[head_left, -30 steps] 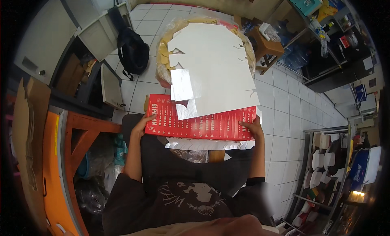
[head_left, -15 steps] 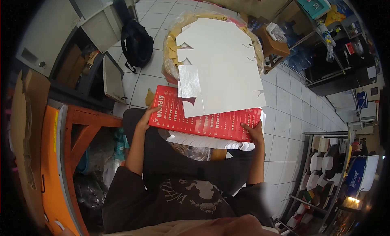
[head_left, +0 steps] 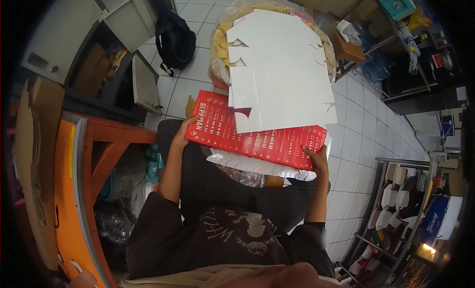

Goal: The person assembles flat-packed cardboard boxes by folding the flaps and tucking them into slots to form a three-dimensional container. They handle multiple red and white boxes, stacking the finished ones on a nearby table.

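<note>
A fanned stack of red printed cardboard sheets (head_left: 260, 143) slants across my lap. My left hand (head_left: 184, 131) is closed on its left end, fingers mostly hidden behind the edge. At the right end my right hand (head_left: 317, 157) grips the stack, thumb on the red face. White, notched cardboard sheets (head_left: 284, 72) lie just beyond, overlapping the stack's far edge. They rest on a round, plastic-wrapped bundle (head_left: 217, 60) with yellowish material showing at its rim. Below the red stack, a row of overlapping white edges (head_left: 257, 169) shows above my legs.
An orange wooden table (head_left: 74, 189) stands close on my left, bagged items beneath it. Farther left is an open cabinet (head_left: 106, 65); a black backpack (head_left: 175, 40) sits on the tiled floor. A rack of boxes (head_left: 388, 213) stands at right, a brown stool (head_left: 346, 52) far right.
The whole view has shifted slightly, so the things appear a little higher and farther right. Both hands keep their hold on the red stack.
</note>
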